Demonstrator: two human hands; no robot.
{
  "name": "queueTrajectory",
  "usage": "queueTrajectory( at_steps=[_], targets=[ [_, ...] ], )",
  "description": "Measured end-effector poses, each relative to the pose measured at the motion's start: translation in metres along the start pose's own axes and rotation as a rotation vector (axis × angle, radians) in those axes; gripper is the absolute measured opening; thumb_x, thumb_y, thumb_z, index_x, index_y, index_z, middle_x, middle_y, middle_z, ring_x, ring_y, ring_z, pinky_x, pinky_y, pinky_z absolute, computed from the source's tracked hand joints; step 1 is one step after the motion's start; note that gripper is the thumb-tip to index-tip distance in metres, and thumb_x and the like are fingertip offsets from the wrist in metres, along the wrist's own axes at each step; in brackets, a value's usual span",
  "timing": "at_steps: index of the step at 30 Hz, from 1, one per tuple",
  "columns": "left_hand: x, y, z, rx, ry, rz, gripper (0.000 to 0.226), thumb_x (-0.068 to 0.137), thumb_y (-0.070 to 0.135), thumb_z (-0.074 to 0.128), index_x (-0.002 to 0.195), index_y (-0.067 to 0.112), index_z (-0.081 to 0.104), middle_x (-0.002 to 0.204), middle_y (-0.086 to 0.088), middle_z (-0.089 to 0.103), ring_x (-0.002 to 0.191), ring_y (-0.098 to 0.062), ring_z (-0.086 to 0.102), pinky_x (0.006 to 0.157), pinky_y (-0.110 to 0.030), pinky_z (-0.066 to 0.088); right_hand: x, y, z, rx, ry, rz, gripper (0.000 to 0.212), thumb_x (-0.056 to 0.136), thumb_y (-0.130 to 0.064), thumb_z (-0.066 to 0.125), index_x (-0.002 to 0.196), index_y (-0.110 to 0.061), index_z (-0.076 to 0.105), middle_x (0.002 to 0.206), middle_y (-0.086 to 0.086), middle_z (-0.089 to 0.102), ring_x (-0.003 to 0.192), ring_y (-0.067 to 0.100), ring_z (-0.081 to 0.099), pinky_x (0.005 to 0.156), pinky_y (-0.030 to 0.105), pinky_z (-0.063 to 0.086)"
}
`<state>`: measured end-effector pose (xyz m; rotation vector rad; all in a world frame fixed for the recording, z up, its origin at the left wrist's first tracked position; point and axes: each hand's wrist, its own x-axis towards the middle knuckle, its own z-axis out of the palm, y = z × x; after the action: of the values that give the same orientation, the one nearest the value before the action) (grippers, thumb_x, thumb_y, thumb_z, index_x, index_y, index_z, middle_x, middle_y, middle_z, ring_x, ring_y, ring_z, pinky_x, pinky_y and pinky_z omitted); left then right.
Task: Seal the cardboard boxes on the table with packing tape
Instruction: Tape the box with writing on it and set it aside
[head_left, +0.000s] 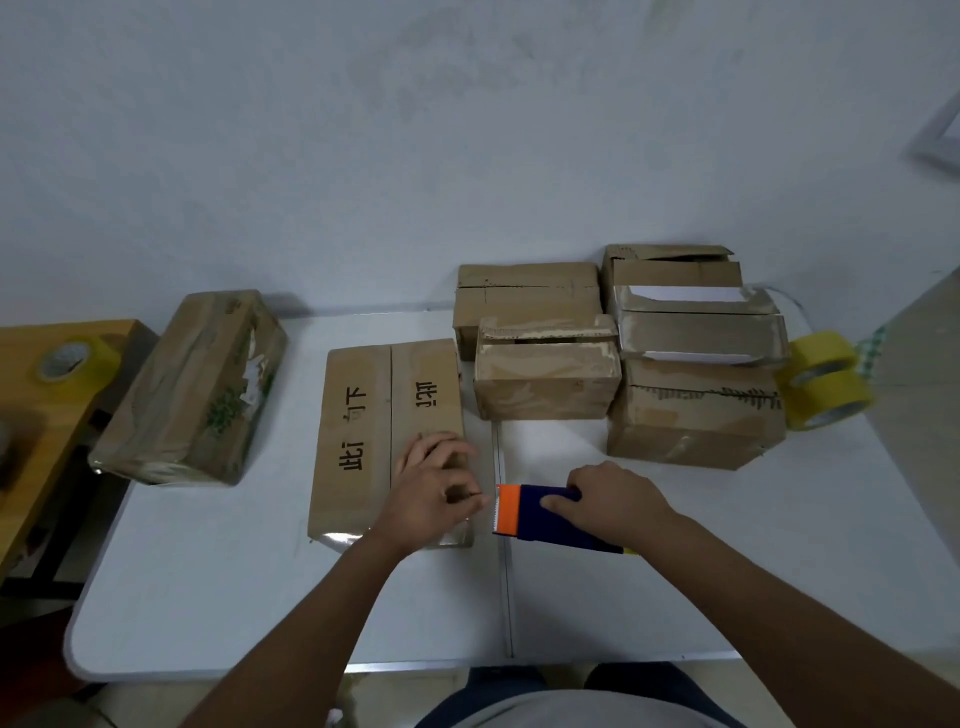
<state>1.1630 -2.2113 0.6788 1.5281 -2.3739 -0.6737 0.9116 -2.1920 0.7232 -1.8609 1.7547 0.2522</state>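
**Flat carton under left hand; tape dispenser held at its right edge**

A flat cardboard box (387, 441), marked with black characters on both top flaps, is seen lying on the white worktop (260, 597), near the front and left of centre. A glossy strip of clear tape is visible across its near end. The left hand (434, 491) is placed on the near right corner of this box, fingers curled down over the edge; the thumb and forefinger appear pinched together at the box's right side, though what lies between them cannot be resolved.

A tape dispenser (545, 517), dark blue with an orange band and a toothed cutter at its left end, is held just beside the right edge of the box. The grip of the right hand (613, 501) is clamped round the dispenser body, thumb on the near face, fingers over the top.

Well to the left, a taped box (192, 389) bearing a green print is seen resting at the worktop's left edge, skewed. At the back right, a stack of worn boxes (623, 353) is noted, several with flaps unsealed. Two yellow tape rolls (826, 379) are stacked just beside it on the right. Another yellow tape roll (75, 358) is seen on a wooden side table (31, 415) at far left.
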Motion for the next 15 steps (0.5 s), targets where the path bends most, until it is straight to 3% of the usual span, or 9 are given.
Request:
queueTrajectory(
  at_steps=[4,8,10,15],
  targets=[
    [0.001,0.001,0.001,0.003,0.001,0.004,0.019,0.085,0.049,0.07,0.071,0.038,0.064,0.128,0.032,0.041,0.13,0.012,0.007,0.113,-0.03,0.001,0.005,-0.009,0.002,-0.026,0.0,0.018,0.056,0.094,-0.064,0.042,0.108,-0.013,0.064,0.099,0.005,0.064,0.089,0.02,0.062,0.076,0.033,0.051],
    [0.001,0.002,0.002,-0.013,0.021,0.013,0.028,0.081,0.061,0.06,0.069,0.036,0.064,0.129,0.027,0.047,0.131,0.007,0.011,0.113,-0.031,0.001,0.008,-0.015,0.006,-0.03,0.021,0.039,0.054,0.096,-0.061,0.04,0.098,-0.012,0.063,0.089,0.004,0.06,0.082,0.02,0.06,0.07,0.031,0.048],
    [0.0,0.001,0.001,-0.022,0.022,-0.002,0.024,0.082,0.054,0.067,0.068,0.034,0.066,0.129,0.025,0.048,0.13,0.007,0.012,0.114,-0.032,0.002,0.01,-0.011,0.004,-0.086,0.055,0.071,0.05,0.099,-0.057,0.037,0.09,-0.012,0.059,0.087,0.005,0.059,0.079,0.021,0.058,0.067,0.03,0.044],
    [-0.003,0.002,-0.003,-0.055,0.022,-0.007,0.024,0.083,0.043,0.075,0.064,0.036,0.061,0.128,0.029,0.047,0.13,0.007,0.012,0.111,-0.028,0.001,0.015,0.023,0.003,-0.202,0.034,0.131,0.049,0.099,-0.054,0.039,0.111,-0.011,0.058,0.106,0.009,0.064,0.095,0.024,0.063,0.072,0.032,0.044]
  ],
)
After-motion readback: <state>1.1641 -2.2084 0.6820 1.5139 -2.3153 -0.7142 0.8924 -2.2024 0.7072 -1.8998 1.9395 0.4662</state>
